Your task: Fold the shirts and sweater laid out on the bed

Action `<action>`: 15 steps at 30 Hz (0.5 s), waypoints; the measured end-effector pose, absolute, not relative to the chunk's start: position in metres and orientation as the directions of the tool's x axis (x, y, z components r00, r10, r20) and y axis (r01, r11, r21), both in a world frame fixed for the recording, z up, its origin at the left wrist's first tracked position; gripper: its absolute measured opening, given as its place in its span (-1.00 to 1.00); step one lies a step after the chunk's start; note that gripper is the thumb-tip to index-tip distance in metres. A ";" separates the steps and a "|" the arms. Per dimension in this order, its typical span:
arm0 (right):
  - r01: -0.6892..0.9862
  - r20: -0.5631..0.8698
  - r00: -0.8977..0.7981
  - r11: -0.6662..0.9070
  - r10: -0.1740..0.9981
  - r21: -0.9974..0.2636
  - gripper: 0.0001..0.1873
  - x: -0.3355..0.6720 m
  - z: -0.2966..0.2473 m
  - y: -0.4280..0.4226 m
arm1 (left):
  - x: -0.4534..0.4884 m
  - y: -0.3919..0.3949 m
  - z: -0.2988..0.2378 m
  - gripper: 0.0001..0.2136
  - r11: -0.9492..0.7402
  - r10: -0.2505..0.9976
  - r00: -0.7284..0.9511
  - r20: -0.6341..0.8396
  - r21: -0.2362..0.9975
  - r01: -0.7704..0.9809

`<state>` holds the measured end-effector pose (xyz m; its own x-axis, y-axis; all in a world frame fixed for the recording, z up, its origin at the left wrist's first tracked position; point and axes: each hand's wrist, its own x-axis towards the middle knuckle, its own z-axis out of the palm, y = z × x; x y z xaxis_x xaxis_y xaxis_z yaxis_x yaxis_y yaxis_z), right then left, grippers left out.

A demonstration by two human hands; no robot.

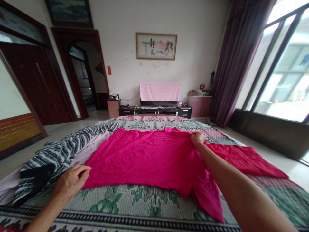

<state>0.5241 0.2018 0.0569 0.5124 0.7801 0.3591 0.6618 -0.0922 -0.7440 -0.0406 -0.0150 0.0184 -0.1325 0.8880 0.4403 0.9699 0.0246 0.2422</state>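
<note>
A magenta short-sleeved shirt lies spread sideways across the patterned bed cover, lightly wrinkled, one sleeve hanging toward me at the lower right. My left hand is at the shirt's left edge, thumb and fingers curled in a pinch on the cloth. Farther off, my right hand grips the shirt's upper right part with closed fingers, most of them hidden behind the back of the hand. My right forearm passes over the shirt's right side.
A black-and-white patterned garment and a pale pink cloth lie at the left. Folded red cloth rests at the right. The floral bed cover extends beneath everything. A low cabinet stands by the far wall.
</note>
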 end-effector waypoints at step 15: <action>0.845 0.592 -0.201 0.443 0.781 -0.298 -0.70 0.482 0.062 0.118 | -0.033 -0.022 0.031 -0.70 0.095 0.911 -0.200 0.361 0.286 0.953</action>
